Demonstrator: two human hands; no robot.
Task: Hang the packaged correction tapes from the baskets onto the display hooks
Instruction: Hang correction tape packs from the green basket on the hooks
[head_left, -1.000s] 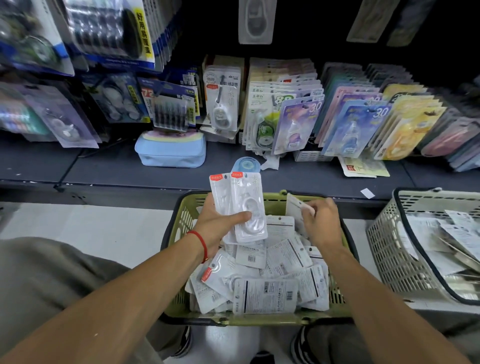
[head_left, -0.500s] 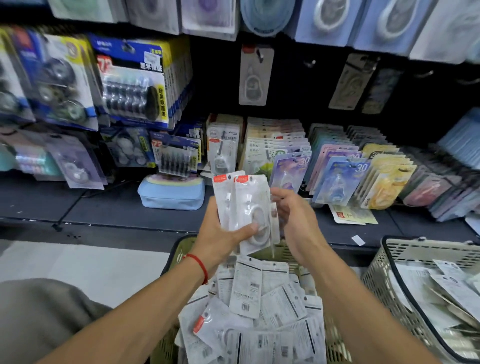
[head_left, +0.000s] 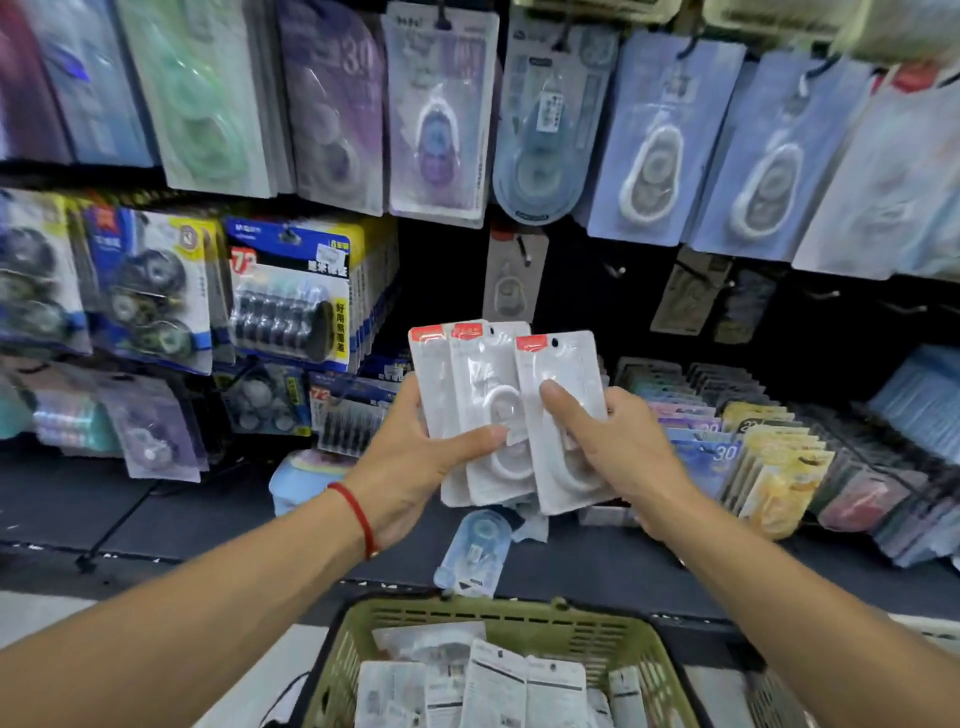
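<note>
Left hand (head_left: 415, 467) grips two white correction tape packs (head_left: 467, 395) fanned upright, thumb pressed across their fronts. Right hand (head_left: 618, 447) pinches a third pack (head_left: 563, 374), overlapping the fan's right edge, thumb on its face. All three are held before the dark hook panel. Below stands the green basket (head_left: 587, 631), with more packs inside.
</note>
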